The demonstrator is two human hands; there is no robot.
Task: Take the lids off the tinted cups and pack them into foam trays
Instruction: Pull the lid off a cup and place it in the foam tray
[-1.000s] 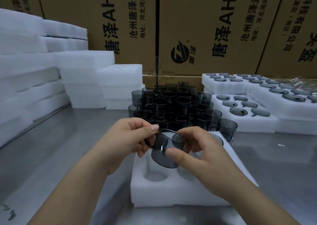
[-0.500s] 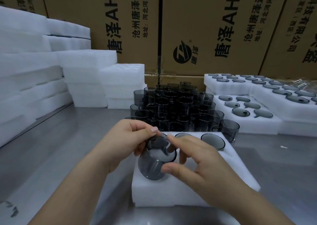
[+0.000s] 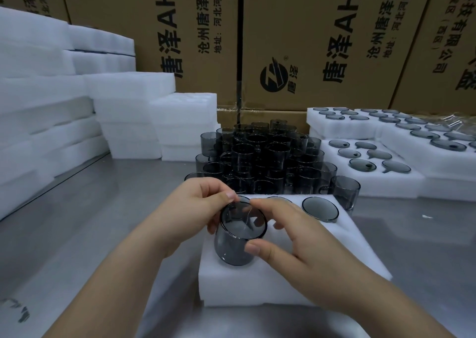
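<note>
A smoky grey tinted cup (image 3: 231,245) is held tilted over the near-left part of a white foam tray (image 3: 355,245), its lidded top facing me. My right hand (image 3: 291,245) grips the cup's side with thumb and fingers. My left hand (image 3: 198,209) pinches the lid (image 3: 243,220) at its far-left rim. A packed cup (image 3: 320,209) sits in the tray's far-right hole. Behind the tray stands a dense stack of tinted cups (image 3: 262,162).
Filled foam trays (image 3: 371,165) lie at the right, with more behind them. Stacks of foam trays (image 3: 77,121) fill the left side. Cardboard boxes (image 3: 309,41) wall off the back. Bare steel table (image 3: 103,221) lies to my left.
The cup has turned from lying sideways to lid-up and come down lower over the tray. My left fingers have shifted onto the lid's rim.
</note>
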